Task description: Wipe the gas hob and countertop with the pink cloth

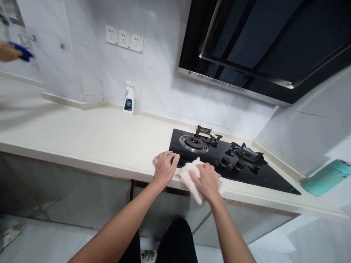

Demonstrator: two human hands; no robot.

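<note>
Two hands sit at six o'clock of the black glass gas hob: the left hand lies open and empty on the cream countertop, and the right hand closes on a pale cloth.

At ten o'clock, another person's hand is cut off by the edge, and the blue thing in it is blurred. Your right hand hides much of the pale cloth. At four o'clock, the green-blue thing runs off the edge, so I cannot tell what it is. The words on the spray bottle are too small to read.
</note>
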